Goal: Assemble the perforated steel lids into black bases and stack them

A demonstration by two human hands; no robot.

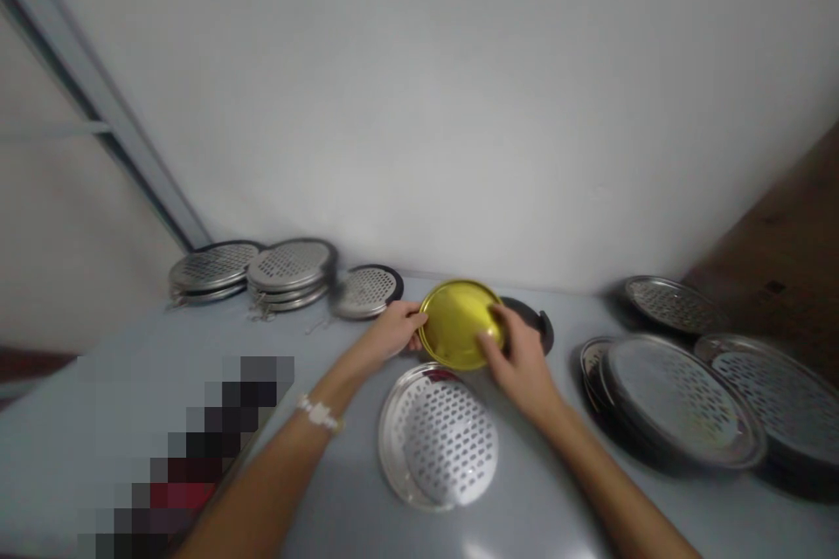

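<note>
A shiny yellow round metal dish (459, 323) is raised over the grey table, tilted so that its broad face is toward me. My left hand (397, 332) pinches its left rim, and my right hand (521, 358) grips the right side with the thumb across the face. Just below the dish, a round silver tray (390, 445) lies on the table with a slotted metal grater disc (452, 441) resting in it, off to the right. Partly hidden behind my right hand is a black round piece (541, 327) with a small raised tab.
Along the wall at left stand stacked slotted discs with dark rims (292, 266), (216, 266) and a lower one (367, 290). Several round trays with slotted discs (678, 397) are piled at right. The pale wall (459, 105) rises behind the table (341, 498).
</note>
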